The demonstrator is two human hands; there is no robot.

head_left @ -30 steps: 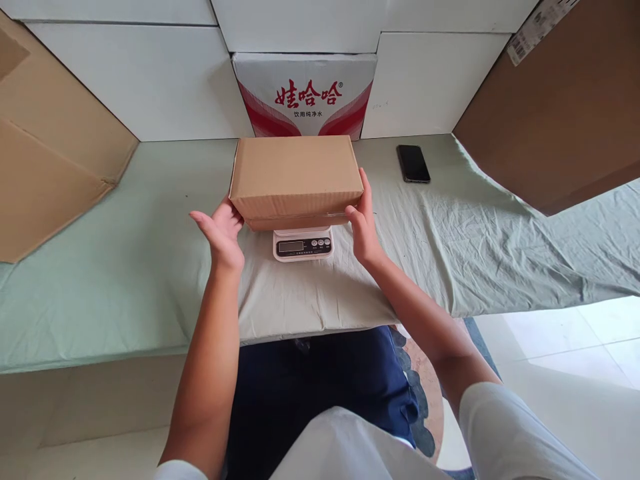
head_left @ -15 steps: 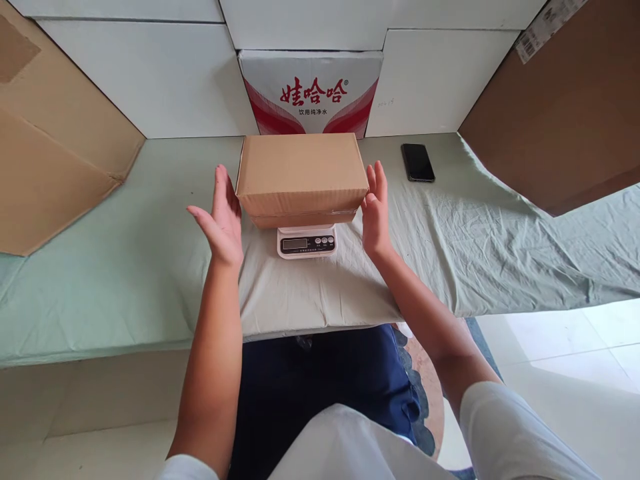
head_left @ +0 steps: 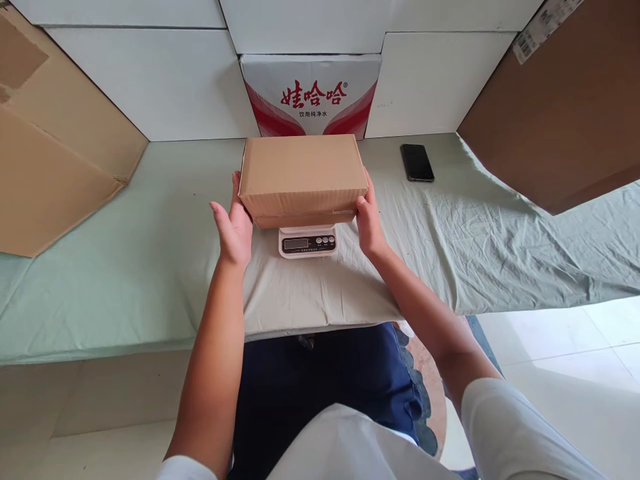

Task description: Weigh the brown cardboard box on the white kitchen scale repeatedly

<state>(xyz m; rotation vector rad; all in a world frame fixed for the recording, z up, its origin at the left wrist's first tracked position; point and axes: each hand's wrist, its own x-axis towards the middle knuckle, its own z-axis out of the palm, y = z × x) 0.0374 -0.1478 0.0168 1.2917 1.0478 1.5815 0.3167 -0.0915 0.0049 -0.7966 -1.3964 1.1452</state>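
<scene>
The left hand (head_left: 237, 230), thumb wide, has its fingers against the left side of the brown box (head_left: 304, 167); the box looks already set on the white scale (head_left: 309, 253); the right hand (head_left: 369, 223) has fingers and thumb holding its right end; neither hand is off yet.

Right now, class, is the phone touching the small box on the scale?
Apart. The head view shows it: green cloth is visible between the phone and the box.
</scene>
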